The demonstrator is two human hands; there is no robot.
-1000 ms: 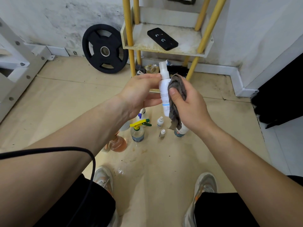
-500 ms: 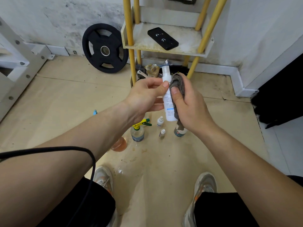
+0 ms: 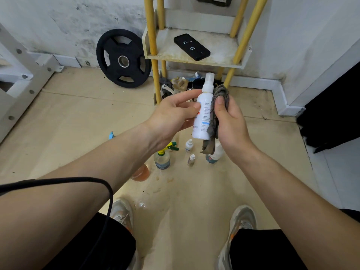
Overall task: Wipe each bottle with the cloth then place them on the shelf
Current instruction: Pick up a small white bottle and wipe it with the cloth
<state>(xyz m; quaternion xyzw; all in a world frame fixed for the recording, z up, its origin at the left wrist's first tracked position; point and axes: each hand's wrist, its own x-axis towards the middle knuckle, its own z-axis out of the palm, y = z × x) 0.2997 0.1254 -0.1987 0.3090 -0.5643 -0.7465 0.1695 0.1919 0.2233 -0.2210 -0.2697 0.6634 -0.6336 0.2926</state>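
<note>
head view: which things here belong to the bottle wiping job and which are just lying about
Job: white spray bottle, grey cloth, shelf, yellow-trigger spray bottle, dropper bottle, smaller dropper bottle.
Lying about: weight plate, black phone.

Soft, even indoor light fills the scene, fairly bright, with no hard-edged shadows. The white bottle (image 3: 202,114) at the centre is crisp, though its label print is too small to read. The cloth (image 3: 219,94) just right of it shows clear folds. Below the bottle, the floor (image 3: 175,201) carries a pale sheen on a wet-looking patch. Above the bottle, the space under the shelf (image 3: 224,53) sits in shade. Far right of the bottle, a dark shape (image 3: 335,106) loses all detail. Wide-angle bending tilts the posts (image 3: 153,45) above the bottle and swells the forearms (image 3: 87,172) below it.
</note>
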